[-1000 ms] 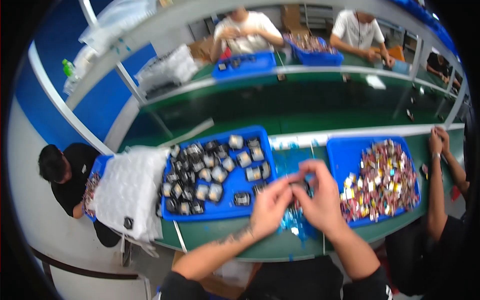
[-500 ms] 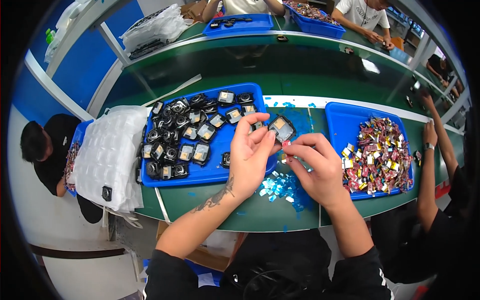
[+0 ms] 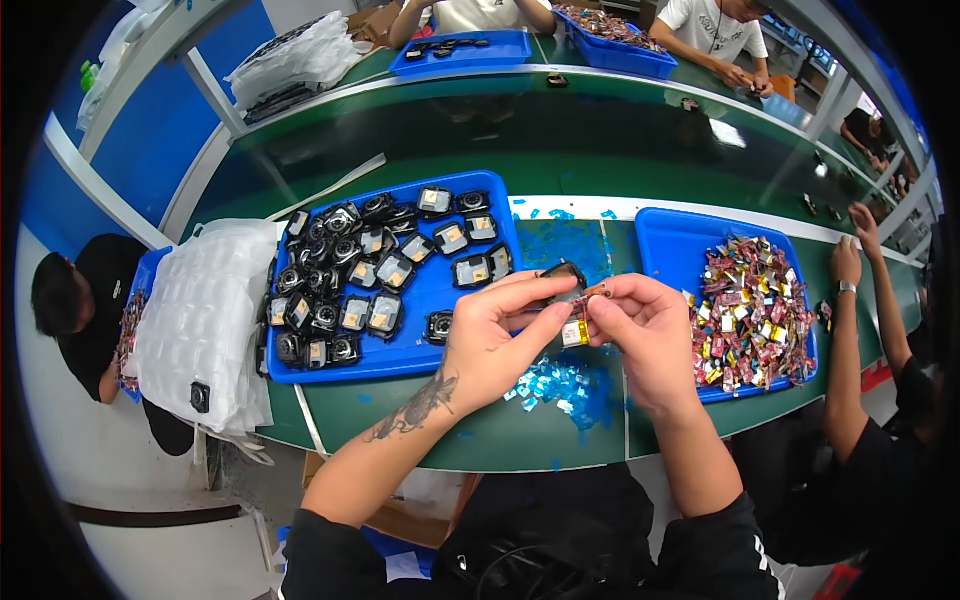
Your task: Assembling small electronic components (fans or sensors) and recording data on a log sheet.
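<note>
Between the thumb and fingers of my left hand point(image 3: 490, 335) is a black watch case point(image 3: 565, 272), tilted and partly covered by the fingers. My right hand point(image 3: 650, 340) pinches a small red circuit board point(image 3: 597, 292) close beside it. A silver battery with a yellow edge point(image 3: 574, 332) hangs below the board, near my left thumb. Whether the board touches the case cannot be made out. To the left, a blue tray point(image 3: 400, 364) holds many similar black watch cases point(image 3: 322, 250). Under my hands lie shiny blue film scraps point(image 3: 555, 385) on the green table.
At the right, another blue tray point(image 3: 665, 245) holds a heap of boards with batteries point(image 3: 755, 320). White plastic trays point(image 3: 205, 310) are stacked at the left. A dark green conveyor point(image 3: 420, 140) runs beyond. A co-worker's arms point(image 3: 850, 330) reach in at the right; other people sit around.
My hands have come closer together. The watch case has tipped from face-up to a steep tilt, and the battery now shows below the board. The whole view has shifted slightly.
</note>
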### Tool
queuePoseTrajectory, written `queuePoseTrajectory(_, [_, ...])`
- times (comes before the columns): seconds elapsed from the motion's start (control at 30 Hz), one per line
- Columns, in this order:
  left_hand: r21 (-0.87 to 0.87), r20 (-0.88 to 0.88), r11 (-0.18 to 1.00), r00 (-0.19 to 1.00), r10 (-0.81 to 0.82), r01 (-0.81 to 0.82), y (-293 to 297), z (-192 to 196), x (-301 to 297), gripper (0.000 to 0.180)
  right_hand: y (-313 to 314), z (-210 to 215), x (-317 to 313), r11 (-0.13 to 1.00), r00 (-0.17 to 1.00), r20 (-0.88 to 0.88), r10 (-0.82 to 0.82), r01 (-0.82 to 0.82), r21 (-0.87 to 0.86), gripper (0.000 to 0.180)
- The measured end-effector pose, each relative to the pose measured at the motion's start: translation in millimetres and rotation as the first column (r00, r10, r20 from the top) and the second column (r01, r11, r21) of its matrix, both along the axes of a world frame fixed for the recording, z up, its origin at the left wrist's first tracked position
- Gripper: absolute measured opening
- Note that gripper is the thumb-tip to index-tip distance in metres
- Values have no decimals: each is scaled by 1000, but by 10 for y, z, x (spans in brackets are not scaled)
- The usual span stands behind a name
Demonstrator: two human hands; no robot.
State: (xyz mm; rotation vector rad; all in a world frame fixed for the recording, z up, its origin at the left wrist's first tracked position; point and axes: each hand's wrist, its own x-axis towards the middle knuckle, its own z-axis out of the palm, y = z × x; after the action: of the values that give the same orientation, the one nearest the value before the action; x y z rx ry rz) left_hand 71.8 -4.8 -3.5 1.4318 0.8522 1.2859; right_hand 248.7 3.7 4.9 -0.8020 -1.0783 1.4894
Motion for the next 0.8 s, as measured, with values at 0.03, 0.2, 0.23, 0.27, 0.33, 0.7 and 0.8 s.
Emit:
queuePoseTrajectory(0.03, [32,19,999,1000,13,-14,-9,14,22,30,-6,20,4,999,997,78,-17,15,29,16])
queuePoseTrajectory(0.2, [-58,70,998,997,-24,28,-17,31,21,31,-19,-51,-31,951,914,337,-225,130,281,14])
queuePoseTrajectory(0.23, [-32,94,999,995,-17,20,-13,17,28,32,-17,-57,-42,952,917,331,-224,133,277,14])
queuePoseTrajectory(0.27, [-7,119,1000,993,-11,12,-11,7,40,33,-17,-56,-52,943,896,369,-246,134,303,13])
queuePoseTrajectory(0.33, [-55,147,998,989,13,-5,-25,36,83,37,-23,-67,-69,935,876,400,-270,139,327,13])
queuePoseTrajectory(0.7, [-199,265,978,958,106,-54,-7,-20,114,31,-33,-152,-175,858,855,326,-403,230,459,12])
queuePoseTrajectory(0.8, [-195,298,977,944,145,-88,-36,-64,134,26,-32,-183,-223,861,851,327,-411,245,446,13])
